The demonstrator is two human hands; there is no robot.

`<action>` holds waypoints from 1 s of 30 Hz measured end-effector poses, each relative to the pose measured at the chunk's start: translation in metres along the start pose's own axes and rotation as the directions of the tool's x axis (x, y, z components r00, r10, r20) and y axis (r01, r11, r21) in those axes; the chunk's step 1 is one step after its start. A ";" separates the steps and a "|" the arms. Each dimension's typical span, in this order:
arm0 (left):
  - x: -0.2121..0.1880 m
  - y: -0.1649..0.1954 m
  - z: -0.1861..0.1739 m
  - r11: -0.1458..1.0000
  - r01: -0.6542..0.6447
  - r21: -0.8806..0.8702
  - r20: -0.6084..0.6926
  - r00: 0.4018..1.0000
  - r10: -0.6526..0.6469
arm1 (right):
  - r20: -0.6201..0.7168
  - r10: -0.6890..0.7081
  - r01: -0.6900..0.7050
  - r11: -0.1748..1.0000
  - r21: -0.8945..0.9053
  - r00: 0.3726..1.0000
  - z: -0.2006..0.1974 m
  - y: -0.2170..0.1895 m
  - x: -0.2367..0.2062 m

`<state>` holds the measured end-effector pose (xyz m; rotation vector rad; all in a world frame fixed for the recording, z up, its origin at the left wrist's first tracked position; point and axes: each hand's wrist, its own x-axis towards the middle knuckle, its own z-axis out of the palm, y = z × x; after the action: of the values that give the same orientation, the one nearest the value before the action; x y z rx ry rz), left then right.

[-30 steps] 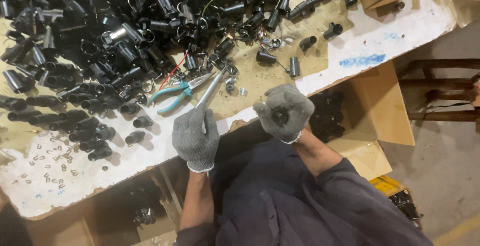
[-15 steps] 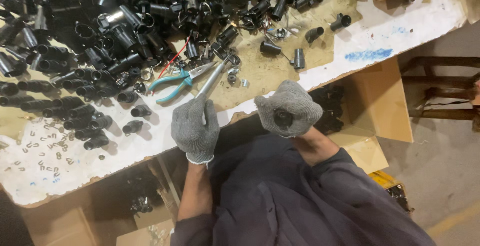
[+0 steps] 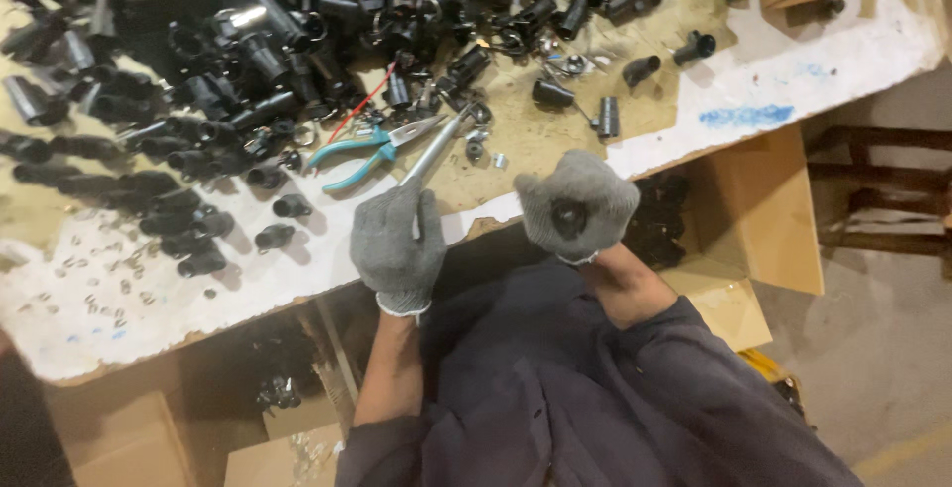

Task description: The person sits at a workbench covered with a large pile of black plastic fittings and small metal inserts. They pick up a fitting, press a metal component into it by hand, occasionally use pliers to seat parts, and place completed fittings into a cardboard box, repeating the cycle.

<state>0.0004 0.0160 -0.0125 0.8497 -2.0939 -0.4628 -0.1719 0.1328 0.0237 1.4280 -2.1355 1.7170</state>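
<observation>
My left hand [image 3: 399, 246], in a grey knit glove, grips a slim silver metal tool [image 3: 436, 148] whose tip points up and right toward the small parts on the bench. In its own grey glove, my right hand [image 3: 578, 204] is closed around a small black tubular part [image 3: 570, 217], held just off the bench's front edge with its round end facing me. Teal-handled pliers [image 3: 362, 151] lie on the bench just above my left hand.
A big heap of black tubular parts [image 3: 238, 60] covers the white-painted bench [image 3: 773, 70]. Small metal rings [image 3: 89, 279] are scattered at the left. Open cardboard boxes [image 3: 754, 209] stand under and beside the bench.
The view has shifted slightly, and both hands sit a little lower in it. My right hand has turned the black part so its round end faces the camera.
</observation>
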 end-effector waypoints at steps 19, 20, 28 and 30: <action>0.023 0.003 -0.002 0.951 0.006 0.308 0.152 0.987 -0.056 | -0.166 0.023 -0.035 0.997 -0.068 0.986 0.036 0.054 -0.009; 0.024 0.004 0.000 0.953 -0.001 0.303 0.171 0.984 -0.053 | -0.140 0.018 -0.026 0.998 -0.053 0.990 0.034 0.054 -0.009; 0.023 0.012 -0.026 0.993 0.102 0.064 0.035 0.994 -0.105 | -0.131 0.008 -0.011 1.000 -0.025 0.991 0.044 0.046 0.004; 0.022 0.022 -0.047 0.992 0.125 -0.023 -0.038 0.991 -0.126 | -0.141 0.035 -0.038 0.999 -0.019 0.989 0.047 0.045 0.003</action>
<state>0.0190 0.0146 0.0405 0.9743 -2.0042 -0.5293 -0.1816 0.0917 -0.0260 1.2301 -2.1120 1.7447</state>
